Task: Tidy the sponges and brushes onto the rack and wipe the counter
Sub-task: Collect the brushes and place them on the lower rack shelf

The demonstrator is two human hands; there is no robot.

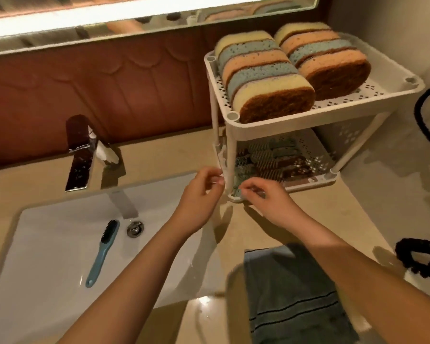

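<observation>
A home bathroom vanity is showing here: a white sink (47, 244) is sitting in a beige counter (358, 219) at lower left, a faucet (78, 152) behind it, and what is probably a lit mirror (109, 18) is running along the top.

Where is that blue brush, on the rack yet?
No. The blue brush lies in the sink basin, beside the drain.

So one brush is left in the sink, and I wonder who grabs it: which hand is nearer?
Left. The left hand is up-right of the brush; the right hand is farther right, at the rack.
</observation>
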